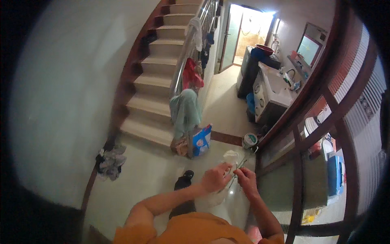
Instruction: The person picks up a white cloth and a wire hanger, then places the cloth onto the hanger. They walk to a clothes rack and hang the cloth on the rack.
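In front of my body, my right hand pinches a few thin green stems, which look like vegetable stalks. They slant up and down past its fingertips. Close by on the left is my left hand, its fingers curled beside the stems; blur hides whether they grip one. Just beyond the hands lies a whitish thing, possibly a plastic bag or bowl, partly covered by the fingers.
A staircase rises ahead, its railing end draped with a pale green cloth. Below it stands a blue printed bag. A white bucket sits by the glazed door frame. Crumpled plastic bags lie left.
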Tool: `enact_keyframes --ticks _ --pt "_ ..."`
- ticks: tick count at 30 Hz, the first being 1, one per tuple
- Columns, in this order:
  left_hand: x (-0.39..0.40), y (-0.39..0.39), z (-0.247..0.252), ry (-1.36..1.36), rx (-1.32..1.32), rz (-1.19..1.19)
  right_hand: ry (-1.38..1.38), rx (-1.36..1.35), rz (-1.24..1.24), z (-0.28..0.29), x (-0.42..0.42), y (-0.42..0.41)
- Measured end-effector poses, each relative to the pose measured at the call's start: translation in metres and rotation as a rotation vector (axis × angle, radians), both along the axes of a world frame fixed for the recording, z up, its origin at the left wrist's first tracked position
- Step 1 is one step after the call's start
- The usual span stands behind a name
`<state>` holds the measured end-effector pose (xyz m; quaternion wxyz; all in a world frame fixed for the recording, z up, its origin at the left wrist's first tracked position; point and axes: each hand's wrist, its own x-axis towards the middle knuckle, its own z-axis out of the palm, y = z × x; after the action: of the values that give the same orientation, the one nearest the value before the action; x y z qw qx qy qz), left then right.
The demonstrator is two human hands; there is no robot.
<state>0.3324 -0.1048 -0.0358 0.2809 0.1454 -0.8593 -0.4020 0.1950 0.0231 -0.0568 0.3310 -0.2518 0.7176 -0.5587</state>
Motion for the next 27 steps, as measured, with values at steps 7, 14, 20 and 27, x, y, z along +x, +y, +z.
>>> enact_keyframes --ticks 7,14,20,27 --pt "-0.164 -0.305 0.021 0.031 0.117 0.123 -0.121 0.002 -0.251 0.008 -0.077 -0.079" --pt "-0.339 -0.58 0.093 0.3 0.246 0.35 -0.216 0.004 -0.472 0.03 -0.113 -0.134" --pt "-0.434 -0.739 0.106 0.57 0.65 0.217 -0.32 0.068 -0.682 0.043 -0.127 -0.161" --pt "-0.455 -0.806 0.129 0.865 0.545 0.307 -0.32 0.093 -0.647 0.056 -0.137 -0.18"
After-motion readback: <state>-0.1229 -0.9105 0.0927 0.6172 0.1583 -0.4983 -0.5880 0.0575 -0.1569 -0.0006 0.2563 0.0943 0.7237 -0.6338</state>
